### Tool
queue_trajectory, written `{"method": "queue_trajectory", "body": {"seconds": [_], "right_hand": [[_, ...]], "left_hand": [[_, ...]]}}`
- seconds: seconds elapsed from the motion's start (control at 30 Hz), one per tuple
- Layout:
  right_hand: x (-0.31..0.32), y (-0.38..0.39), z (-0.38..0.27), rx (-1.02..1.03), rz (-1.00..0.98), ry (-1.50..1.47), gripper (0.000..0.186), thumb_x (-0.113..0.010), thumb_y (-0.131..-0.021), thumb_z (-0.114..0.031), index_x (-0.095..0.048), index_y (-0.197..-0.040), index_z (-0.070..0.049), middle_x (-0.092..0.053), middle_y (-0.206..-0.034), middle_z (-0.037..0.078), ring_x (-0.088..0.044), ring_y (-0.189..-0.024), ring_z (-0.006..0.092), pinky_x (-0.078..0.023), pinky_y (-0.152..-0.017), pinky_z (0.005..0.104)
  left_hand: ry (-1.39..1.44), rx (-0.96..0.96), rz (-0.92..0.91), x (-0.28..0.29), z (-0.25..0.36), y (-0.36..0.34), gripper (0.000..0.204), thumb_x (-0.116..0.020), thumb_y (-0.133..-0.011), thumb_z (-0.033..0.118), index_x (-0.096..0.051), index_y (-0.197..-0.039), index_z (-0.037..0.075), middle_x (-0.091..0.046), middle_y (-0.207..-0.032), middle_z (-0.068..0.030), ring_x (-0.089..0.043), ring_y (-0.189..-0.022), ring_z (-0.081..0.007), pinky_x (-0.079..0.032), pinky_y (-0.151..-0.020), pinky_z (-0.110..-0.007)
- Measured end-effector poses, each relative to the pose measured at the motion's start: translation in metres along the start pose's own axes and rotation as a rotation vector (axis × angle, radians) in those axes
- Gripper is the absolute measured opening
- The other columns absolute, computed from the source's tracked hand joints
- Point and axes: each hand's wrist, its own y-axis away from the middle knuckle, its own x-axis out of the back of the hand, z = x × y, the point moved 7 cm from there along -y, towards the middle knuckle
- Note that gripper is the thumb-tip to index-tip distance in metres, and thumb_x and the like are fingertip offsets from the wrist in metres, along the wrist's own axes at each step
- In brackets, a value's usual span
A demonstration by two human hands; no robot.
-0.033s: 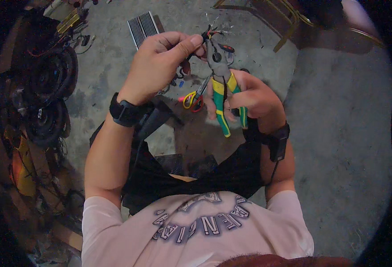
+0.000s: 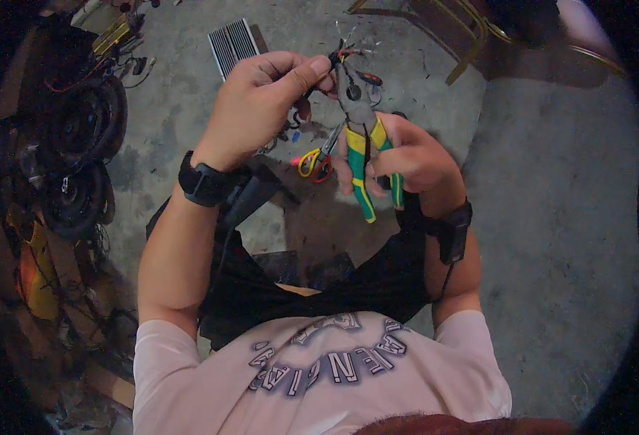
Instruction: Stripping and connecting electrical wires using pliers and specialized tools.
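Note:
My left hand (image 2: 265,94) pinches a dark cable (image 2: 335,61) between thumb and fingers. From the cable's end several thin wires with bared, frayed strands (image 2: 350,43) fan out. In my right hand (image 2: 410,156) is a pair of pliers (image 2: 359,145) with green and yellow handles. Its handles stand apart, and its jaws point up beside the cable end; whether they touch a wire I cannot tell. Below the hands lies a pair of scissors (image 2: 318,161) with yellow and red handles. A small black and orange object (image 2: 368,78) shows behind the pliers' jaws.
A ribbed metal box (image 2: 233,45) sits on the concrete floor (image 2: 167,109) beyond my left hand. Dark wheels or tyres (image 2: 87,119) and loose wiring crowd the left side. A chair-like frame with gold-coloured legs (image 2: 472,54) stands at the far right.

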Motion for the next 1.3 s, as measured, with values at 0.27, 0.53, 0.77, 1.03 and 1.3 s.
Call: {"method": "queue_trajectory", "body": {"seconds": [0.27, 0.53, 0.77, 1.03, 1.3], "right_hand": [[0.020, 0.006, 0.008, 0.082, 0.408, 0.396, 0.033, -0.049, -0.072, 0.003, -0.057, -0.105, 0.000, -0.063, -0.082, 0.006, -0.056, -0.066, 0.0117, -0.043, -0.055, 0.0274], [-0.002, 0.016, -0.031, 0.349, 0.973, 1.547, 0.029, -0.060, -0.077, -0.001, -0.049, -0.104, -0.002, -0.059, -0.085, 0.021, -0.062, -0.085, 0.0398, -0.051, -0.066, 0.0475], [0.006, 0.008, -0.031, 0.151, 1.128, 1.666, 0.028, -0.056, -0.078, 0.003, -0.051, -0.105, -0.002, -0.060, -0.099, 0.020, -0.061, -0.091, 0.0397, -0.053, -0.074, 0.0470], [0.027, 0.011, 0.002, 0.216, 0.327, 0.501, 0.035, -0.051, -0.075, 0.006, -0.056, -0.110, 0.003, -0.064, -0.096, 0.009, -0.063, -0.091, 0.0217, -0.053, -0.071, 0.0331], [0.008, 0.006, -0.004, 0.030, 0.042, 0.234, 0.035, -0.049, -0.073, 0.001, -0.057, -0.107, 0.004, -0.066, -0.095, 0.014, -0.066, -0.087, 0.0226, -0.057, -0.073, 0.0325]], "left_hand": [[0.033, -0.022, 0.039, -0.001, 0.002, 0.002, 0.031, -0.061, -0.097, 0.030, -0.071, -0.093, 0.000, -0.070, -0.082, -0.0028, -0.061, -0.066, -0.0084, -0.049, -0.060, -0.024], [0.061, -0.010, 0.093, 0.000, -0.007, 0.001, 0.035, -0.061, -0.097, 0.030, -0.072, -0.091, -0.002, -0.072, -0.083, -0.0059, -0.062, -0.066, -0.0089, -0.051, -0.058, -0.024], [0.020, 0.063, 0.091, 0.002, -0.018, -0.002, 0.033, -0.058, -0.099, 0.032, -0.071, -0.095, 0.001, -0.073, -0.089, -0.0066, -0.061, -0.066, -0.0077, -0.049, -0.060, -0.023], [0.079, 0.006, 0.093, 0.001, -0.010, -0.001, 0.033, -0.062, -0.096, 0.030, -0.071, -0.092, -0.002, -0.073, -0.086, -0.0062, -0.060, -0.064, -0.0090, -0.050, -0.060, -0.024], [-0.025, -0.001, 0.042, -0.003, -0.002, -0.002, 0.033, -0.062, -0.096, 0.031, -0.073, -0.093, 0.000, -0.072, -0.084, -0.0032, -0.058, -0.061, -0.0077, -0.046, -0.056, -0.023]]}}
